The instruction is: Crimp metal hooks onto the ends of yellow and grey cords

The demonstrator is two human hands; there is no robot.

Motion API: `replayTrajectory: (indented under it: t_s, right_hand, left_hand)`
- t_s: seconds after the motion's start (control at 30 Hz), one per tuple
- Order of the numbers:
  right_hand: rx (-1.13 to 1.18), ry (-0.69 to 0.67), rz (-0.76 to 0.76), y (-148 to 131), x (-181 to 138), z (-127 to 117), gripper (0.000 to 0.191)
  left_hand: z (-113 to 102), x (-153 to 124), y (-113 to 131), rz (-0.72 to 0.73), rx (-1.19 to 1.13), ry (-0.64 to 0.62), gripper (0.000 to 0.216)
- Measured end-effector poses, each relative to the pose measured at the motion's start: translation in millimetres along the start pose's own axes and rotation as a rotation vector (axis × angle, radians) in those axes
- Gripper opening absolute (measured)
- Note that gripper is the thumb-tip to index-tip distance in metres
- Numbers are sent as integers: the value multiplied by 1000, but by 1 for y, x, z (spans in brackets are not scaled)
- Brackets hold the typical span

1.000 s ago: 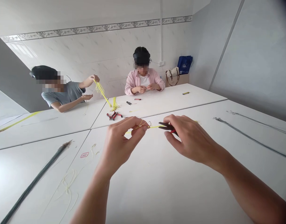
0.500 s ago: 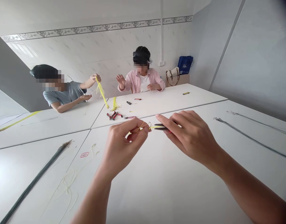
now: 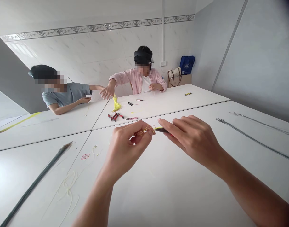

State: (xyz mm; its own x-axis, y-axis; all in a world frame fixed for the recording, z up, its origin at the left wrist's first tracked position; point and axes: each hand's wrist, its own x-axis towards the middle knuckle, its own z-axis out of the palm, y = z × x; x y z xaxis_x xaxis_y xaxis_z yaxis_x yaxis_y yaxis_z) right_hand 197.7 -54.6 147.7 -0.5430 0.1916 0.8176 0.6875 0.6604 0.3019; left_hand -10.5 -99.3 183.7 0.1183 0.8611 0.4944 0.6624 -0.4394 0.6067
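Observation:
My left hand (image 3: pixel 132 146) is closed in a pinch on a thin yellow cord (image 3: pixel 144 130), whose small curled end pokes up at my fingertips. Close to its right, my right hand (image 3: pixel 191 138) grips pliers (image 3: pixel 161 130) with dark jaws and a bit of red on the handle. The tip of the pliers meets a yellow strand beside my left fingertips. My fingers cover most of the tool. Both hands are raised over the white table (image 3: pixel 158 189).
A dark green bundle of strands (image 3: pixel 38 179) lies left, near pale loose threads (image 3: pixel 67 189). Grey-green strands (image 3: pixel 248 137) lie right. Beyond are red-handled pliers (image 3: pixel 115 117), a pink tool (image 3: pixel 131 118) and a yellow bundle (image 3: pixel 116 104). Two people sit across the table.
The pliers' jaws, apart before, now look closed near my left fingertips. My hands have shifted slightly right and closer together. The co-worker in pink has stretched an arm towards the other co-worker.

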Motion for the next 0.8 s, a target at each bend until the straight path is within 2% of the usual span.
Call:
replayTrajectory:
  t_s: [0.23, 0.37, 0.63, 0.8]
  right_hand:
    - [18, -12, 31, 0, -1, 4, 17]
    - [41, -69, 74, -1, -2, 5, 16]
    - [83, -154, 130, -6, -3, 4, 19]
    - [81, -146, 127, -6, -4, 3, 18]
  left_hand:
    - [-2, -4, -2, 79, 163, -57, 18]
    - [-1, -8, -1, 138, 226, -112, 22]
    - [1, -8, -3, 239, 218, -76, 24]
    - [-1, -10, -2, 274, 196, -65, 23]
